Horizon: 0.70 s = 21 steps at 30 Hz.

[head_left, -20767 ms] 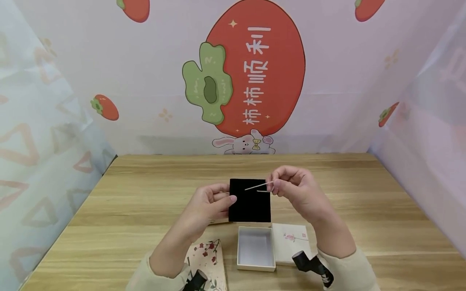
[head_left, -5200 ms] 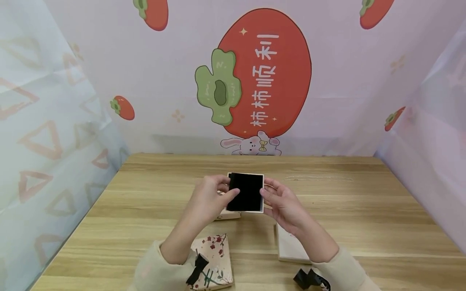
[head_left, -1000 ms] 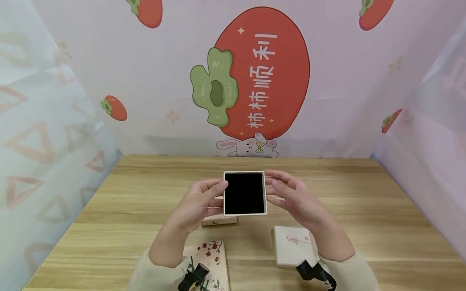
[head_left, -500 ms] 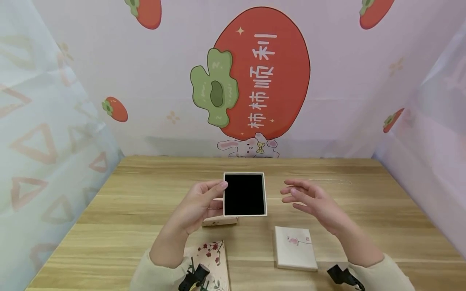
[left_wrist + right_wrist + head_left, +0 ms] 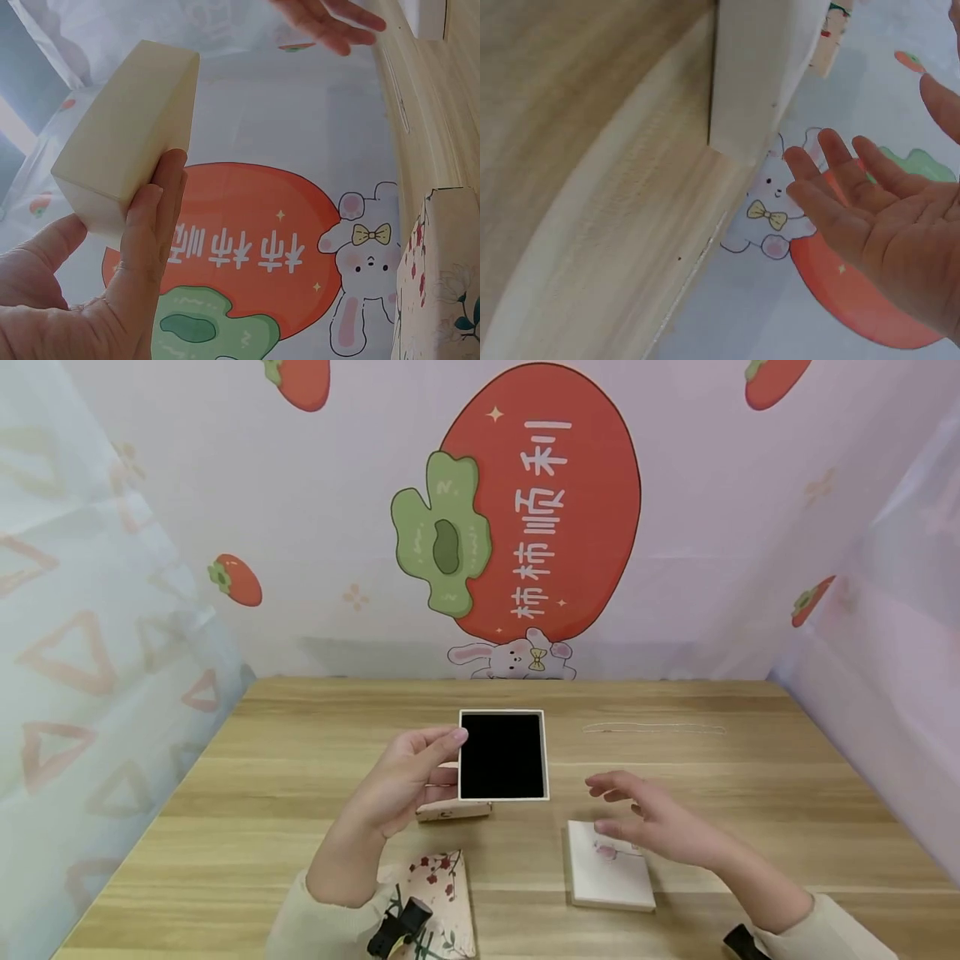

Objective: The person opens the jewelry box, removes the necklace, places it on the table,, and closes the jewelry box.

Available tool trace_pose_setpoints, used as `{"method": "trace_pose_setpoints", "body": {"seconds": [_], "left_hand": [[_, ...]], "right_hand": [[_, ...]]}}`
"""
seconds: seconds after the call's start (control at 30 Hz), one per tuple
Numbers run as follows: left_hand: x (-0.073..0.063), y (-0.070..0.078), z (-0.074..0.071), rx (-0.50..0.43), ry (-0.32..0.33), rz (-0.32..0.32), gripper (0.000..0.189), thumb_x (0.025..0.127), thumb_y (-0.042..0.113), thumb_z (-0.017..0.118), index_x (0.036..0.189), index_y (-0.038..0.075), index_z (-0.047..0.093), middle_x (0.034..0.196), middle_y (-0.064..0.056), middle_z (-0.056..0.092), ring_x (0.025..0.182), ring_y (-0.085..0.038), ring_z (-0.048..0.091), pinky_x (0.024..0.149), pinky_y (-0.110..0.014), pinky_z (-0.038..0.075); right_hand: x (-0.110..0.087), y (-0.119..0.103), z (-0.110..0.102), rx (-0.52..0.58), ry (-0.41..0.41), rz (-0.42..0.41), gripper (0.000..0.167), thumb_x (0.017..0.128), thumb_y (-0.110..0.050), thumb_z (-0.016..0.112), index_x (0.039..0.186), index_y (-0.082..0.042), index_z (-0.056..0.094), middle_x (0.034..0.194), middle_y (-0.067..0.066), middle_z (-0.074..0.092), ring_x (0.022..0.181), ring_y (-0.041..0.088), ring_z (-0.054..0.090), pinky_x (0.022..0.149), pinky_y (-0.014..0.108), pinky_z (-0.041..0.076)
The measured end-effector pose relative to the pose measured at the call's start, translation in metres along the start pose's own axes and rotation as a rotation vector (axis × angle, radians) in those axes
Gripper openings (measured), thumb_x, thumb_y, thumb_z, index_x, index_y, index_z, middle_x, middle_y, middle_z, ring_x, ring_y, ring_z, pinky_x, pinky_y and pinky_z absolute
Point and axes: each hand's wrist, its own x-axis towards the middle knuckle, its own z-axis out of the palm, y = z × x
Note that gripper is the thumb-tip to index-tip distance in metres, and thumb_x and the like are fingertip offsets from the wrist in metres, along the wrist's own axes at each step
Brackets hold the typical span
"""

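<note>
My left hand (image 5: pixel 401 781) grips a small square box base (image 5: pixel 504 798) by its left side, thumb at the rim, holding it above the table. A black pad (image 5: pixel 502 756) fills the box. From the left wrist view, the pale outside of the box (image 5: pixel 127 120) shows between thumb and fingers. My right hand (image 5: pixel 660 822) hovers with relaxed fingers over a white lid (image 5: pixel 611 881) printed with a pink flower; it holds nothing, and in the right wrist view the fingers look spread. Farther back on the table lies a thin chain necklace (image 5: pixel 607 731), stretched out lengthwise.
A cream box with red blossoms (image 5: pixel 442 893) lies at the front left, partly behind the left sleeve. Another patterned box (image 5: pixel 453 811) sits beneath the held box, mostly hidden. A printed backdrop (image 5: pixel 337 527) rises behind the wooden table (image 5: pixel 315 718).
Over the last second my right hand has come away from the box's right side, moving right and then down over the lid. Earlier it held the necklace, which now lies on the table.
</note>
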Motion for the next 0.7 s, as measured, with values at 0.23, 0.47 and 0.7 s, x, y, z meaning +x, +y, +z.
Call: {"method": "trace_pose_setpoints", "body": {"seconds": [0.23,0.47,0.7], "left_hand": [[-0.001,0.002,0.000,-0.007,-0.023,0.019,0.051,0.105,0.026,0.049,0.139,-0.013,0.047,0.106,0.001,0.073,0.088,-0.014,0.074,0.080,-0.031,0.060],[-0.002,0.003,0.000,-0.008,-0.026,0.029,0.050,0.105,0.025,0.050,0.137,-0.013,0.048,0.105,0.001,0.074,0.086,-0.014,0.075,0.079,-0.031,0.061],[-0.004,0.004,0.000,-0.023,-0.017,0.022,0.049,0.105,0.024,0.051,0.136,-0.014,0.049,0.106,-0.001,0.074,0.086,-0.015,0.075,0.079,-0.031,0.061]], "right_hand": [[-0.009,-0.004,0.012,-0.234,-0.093,-0.040,0.074,0.086,-0.047,0.073,0.142,-0.006,0.048,0.141,0.012,0.053,0.129,0.036,0.051,0.100,0.057,0.046],[-0.014,-0.005,0.027,-0.365,-0.166,0.019,0.108,0.069,-0.054,0.084,0.148,0.000,0.035,0.147,0.015,0.045,0.131,0.036,0.044,0.098,0.057,0.047],[-0.018,-0.003,0.033,-0.409,-0.193,0.042,0.120,0.066,-0.056,0.085,0.150,0.007,0.028,0.149,0.022,0.039,0.135,0.043,0.039,0.098,0.068,0.043]]}}
